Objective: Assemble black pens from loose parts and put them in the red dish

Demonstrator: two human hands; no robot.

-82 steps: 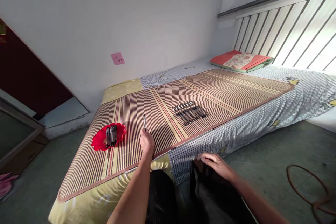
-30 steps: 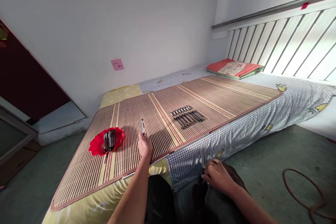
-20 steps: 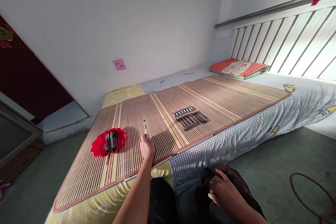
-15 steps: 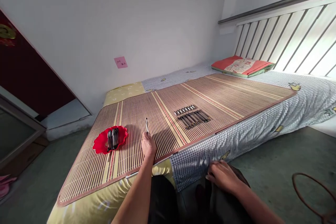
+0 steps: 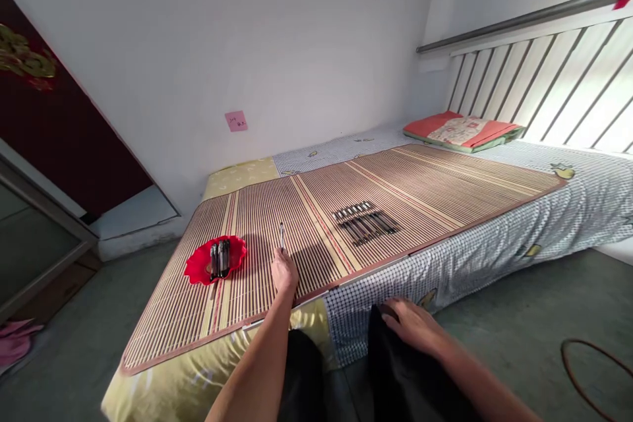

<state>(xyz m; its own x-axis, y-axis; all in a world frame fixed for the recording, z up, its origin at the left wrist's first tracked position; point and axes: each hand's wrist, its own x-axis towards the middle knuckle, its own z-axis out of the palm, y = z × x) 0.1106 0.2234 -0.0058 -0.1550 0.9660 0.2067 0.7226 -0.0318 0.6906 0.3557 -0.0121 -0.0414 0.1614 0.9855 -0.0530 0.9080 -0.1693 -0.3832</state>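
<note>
My left hand [image 5: 285, 271] is closed around a slim pen [image 5: 281, 235], whose upper part sticks up from the fist above the striped mat [image 5: 257, 211]. To its left sits a red scalloped dish [image 5: 195, 264] with several dark pens [image 5: 220, 258] in it. Right of the hand, several black pens with pale ends [image 5: 370, 224] lie side by side in a row on the mat. My right hand [image 5: 408, 322] rests at the knee of my dark trousers [image 5: 388, 356], beside the bed's edge; its fingers are partly bent and hold nothing I can see.
The mat covers a bed with a checked and yellow sheet [image 5: 459, 250]. A folded red and green cloth bundle [image 5: 462, 130] lies by the white slatted headboard [image 5: 534, 79]. A pink note [image 5: 236, 121] is stuck on the wall. A brown hoop [image 5: 576, 376] shows at the lower right floor.
The view has turned slightly left. My right hand and the dark trouser knee beneath it have shifted, the knee moving left. My left hand keeps the pen upright above the mat.
</note>
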